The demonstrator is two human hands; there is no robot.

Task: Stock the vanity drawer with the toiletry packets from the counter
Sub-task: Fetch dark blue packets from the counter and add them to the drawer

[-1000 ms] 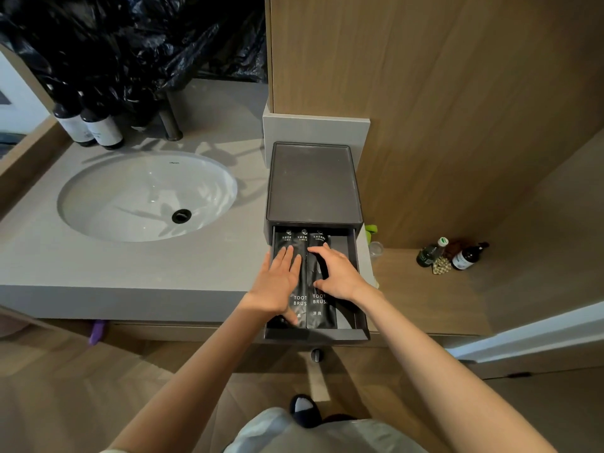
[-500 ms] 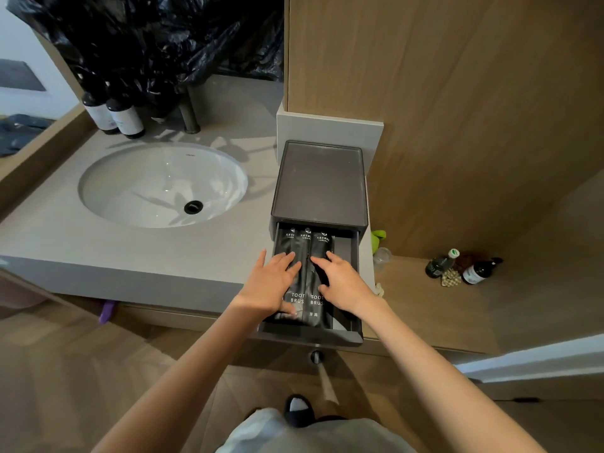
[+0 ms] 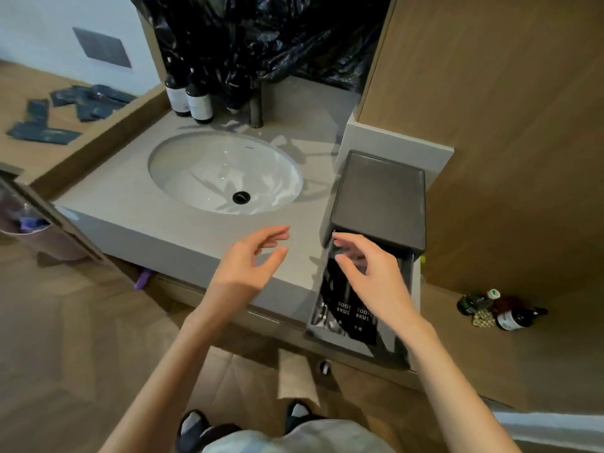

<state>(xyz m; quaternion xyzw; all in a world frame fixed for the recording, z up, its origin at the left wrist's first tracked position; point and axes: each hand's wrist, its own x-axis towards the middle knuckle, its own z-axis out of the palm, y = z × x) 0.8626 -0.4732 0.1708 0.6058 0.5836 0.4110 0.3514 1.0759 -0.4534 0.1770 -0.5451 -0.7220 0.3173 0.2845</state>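
**Where are the packets right now?**

Some are in the drawer (image 3: pixel 392 354). It is pulled out from under the dark box (image 3: pixel 379 197) at the right end of the worktop (image 3: pixel 130 197). The black toothbrush packets (image 3: pixel 346 310) lie lengthwise, side by side. I can read "TOOT / BRUS" on two of them, and part of a third shows at their left.

**And your hands?**

Neither one holds anything. My left hand (image 3: pixel 248 266) hangs over the front edge of the worktop, just left of the drawer. Its fingers are loosely spread and a little bent, with the thumb apart. My right hand (image 3: pixel 369 273) is above the open drawer, fingers relaxed and pointing toward the box. The fingertips are blurred, so I can't tell whether they touch the packets underneath.

**Are there any more packets about?**

Yes. Some dark loose packets (image 3: pixel 65 112) are scattered on the wooden surface far to the left. They lie past the raised wooden border and well apart from the drawer.

**What else is around you?**

The white sink (image 3: pixel 225 171) is set into the worktop and has a black drain (image 3: pixel 241 197). Behind it two dark bottles (image 3: pixel 192 96) with pale labels stand near the tap (image 3: pixel 256 106). Crumpled black plastic (image 3: pixel 261 27) hangs above them. Down to the right, on a low wooden shelf (image 3: pixel 457 354), a few small bottles (image 3: pixel 503 312) sit close together.
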